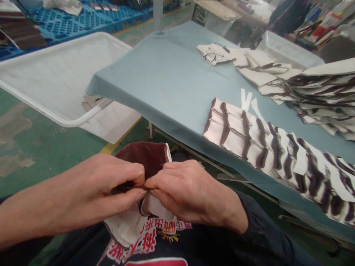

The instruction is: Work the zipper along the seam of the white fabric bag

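Note:
Close to my body, a dark brown and off-white piece of sewn fabric (126, 225) is pinched between both hands. My left hand (111, 186) is closed on its edge, thumb and forefinger together. Right beside it, my right hand (191, 192) is closed on the same edge, the fingertips of both hands nearly touching. The brown side of the piece stands up behind the fingers, and a pale flap hangs below them. What lies exactly between the fingertips is hidden.
A table with a blue-grey cover (166, 81) stands ahead. Along its near edge lies a row of folded brown-and-white fabric pieces (257, 140), with a larger fabric pile (318, 88) and eyeglasses (213, 55) behind. A white plastic bin (66, 74) stands left, near blue pallets (69, 22).

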Action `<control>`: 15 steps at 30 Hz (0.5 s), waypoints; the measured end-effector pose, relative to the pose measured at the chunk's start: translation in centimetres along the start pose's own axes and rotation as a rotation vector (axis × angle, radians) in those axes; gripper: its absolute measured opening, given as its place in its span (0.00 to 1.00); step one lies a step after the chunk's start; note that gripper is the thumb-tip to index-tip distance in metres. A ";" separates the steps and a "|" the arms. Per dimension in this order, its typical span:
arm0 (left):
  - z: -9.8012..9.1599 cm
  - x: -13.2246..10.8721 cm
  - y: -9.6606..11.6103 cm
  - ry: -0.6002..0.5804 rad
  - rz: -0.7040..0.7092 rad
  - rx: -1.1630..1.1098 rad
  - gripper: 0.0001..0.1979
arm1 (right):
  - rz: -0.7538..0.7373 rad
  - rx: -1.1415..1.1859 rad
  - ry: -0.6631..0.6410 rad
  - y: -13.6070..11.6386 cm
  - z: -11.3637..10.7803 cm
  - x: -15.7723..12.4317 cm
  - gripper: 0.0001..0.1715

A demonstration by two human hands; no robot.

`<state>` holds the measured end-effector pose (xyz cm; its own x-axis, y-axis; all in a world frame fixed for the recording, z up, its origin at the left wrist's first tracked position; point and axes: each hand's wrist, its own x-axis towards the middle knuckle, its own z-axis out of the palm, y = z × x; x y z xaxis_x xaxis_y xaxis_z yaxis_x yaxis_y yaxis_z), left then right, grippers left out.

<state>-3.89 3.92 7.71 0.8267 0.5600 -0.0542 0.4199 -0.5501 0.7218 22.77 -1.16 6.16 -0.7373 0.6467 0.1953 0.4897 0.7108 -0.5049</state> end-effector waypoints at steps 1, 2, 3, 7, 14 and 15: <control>0.1 0.1 0.3 0.020 0.035 0.044 0.14 | 0.004 -0.006 -0.020 -0.2 -0.3 -0.1 0.11; 0.2 0.2 0.5 0.050 0.067 0.094 0.14 | 0.012 -0.006 -0.027 -0.3 -0.4 -0.1 0.12; 0.4 0.2 0.7 0.097 0.094 0.148 0.14 | 0.022 0.002 -0.015 -0.2 -0.5 -0.1 0.14; 1.7 0.4 1.1 0.270 0.153 0.232 0.15 | 0.035 0.143 0.122 1.6 1.0 0.7 0.27; 6.6 0.3 -0.3 0.426 -0.041 -0.248 0.20 | 0.126 -0.025 0.316 4.6 8.3 3.1 0.40; 7.2 0.2 -0.5 0.446 -0.072 -0.321 0.21 | 0.146 -0.022 0.320 4.7 9.2 3.3 0.40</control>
<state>-1.23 -0.18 2.40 0.5322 0.8357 0.1356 0.2771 -0.3233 0.9048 18.34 1.77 -3.30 -0.4776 0.7932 0.3779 0.5912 0.6083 -0.5297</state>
